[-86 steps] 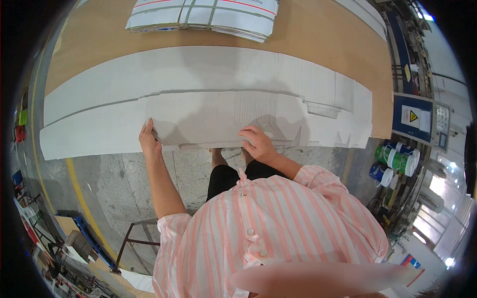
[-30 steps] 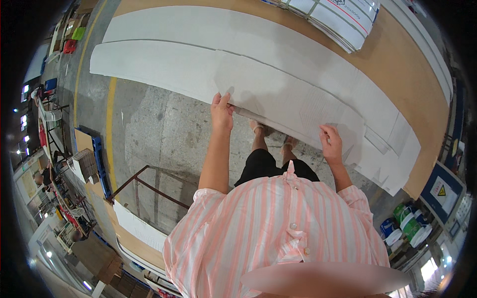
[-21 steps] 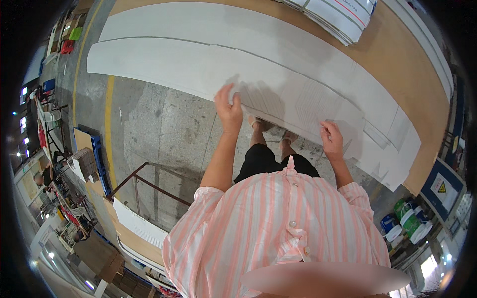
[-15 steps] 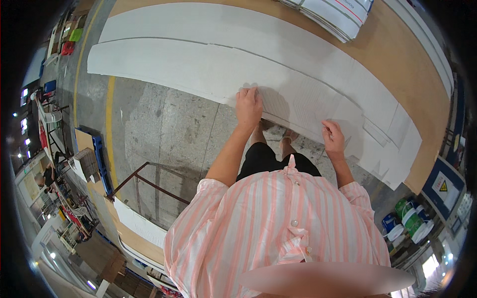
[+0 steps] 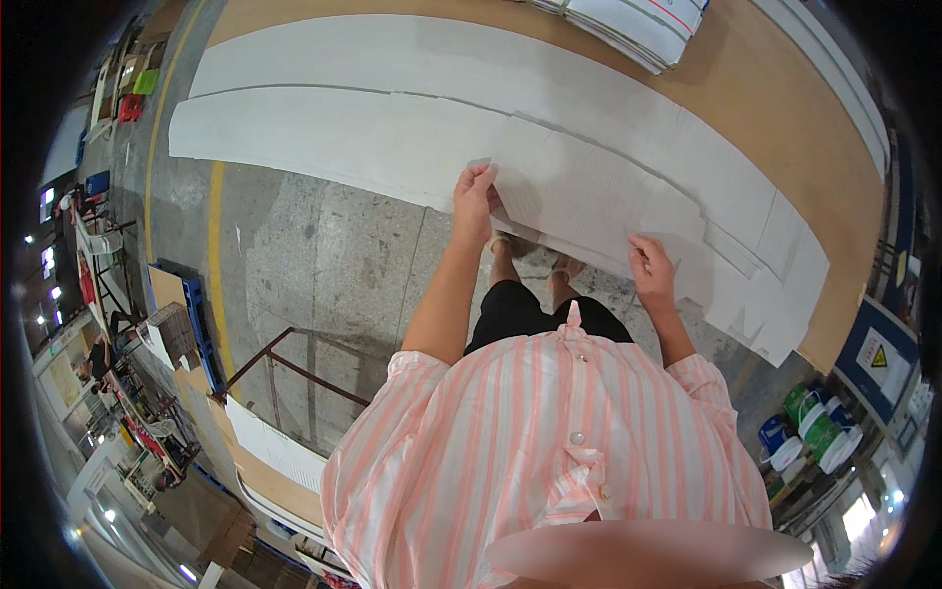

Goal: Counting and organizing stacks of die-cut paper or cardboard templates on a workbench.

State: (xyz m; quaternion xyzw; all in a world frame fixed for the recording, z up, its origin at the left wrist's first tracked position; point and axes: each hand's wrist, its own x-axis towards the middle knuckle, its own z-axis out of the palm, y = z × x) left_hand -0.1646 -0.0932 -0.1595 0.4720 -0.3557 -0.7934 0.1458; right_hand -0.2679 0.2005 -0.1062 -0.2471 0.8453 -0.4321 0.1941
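A white sheet (image 5: pixel 579 187) with faint parallel lines, like thin board or paper, lies in front of me on top of longer white sheets (image 5: pixel 324 123). At its near edge, left of the middle, my left hand (image 5: pixel 474 201) is closed, thumb and fingers pinching the edge. My right hand (image 5: pixel 652 270) is also closed, with bent fingertips on the near edge farther right. The hands are about a forearm's length apart. Parts of the fingers on the sheet are hidden from this angle.
Brown board (image 5: pixel 775 147) lies under the white sheets. A bundle of white printed packs (image 5: pixel 638 29) sits at the far side. A metal frame (image 5: pixel 294 344) stands on the floor at left; paint buckets (image 5: pixel 814 432) and a warning sign (image 5: pixel 876 363) are at right.
My left hand has shifted left and slightly nearer to me. The right hand has moved only a little to the left. The ruled sheet's left corner now stands out over the sheets below.
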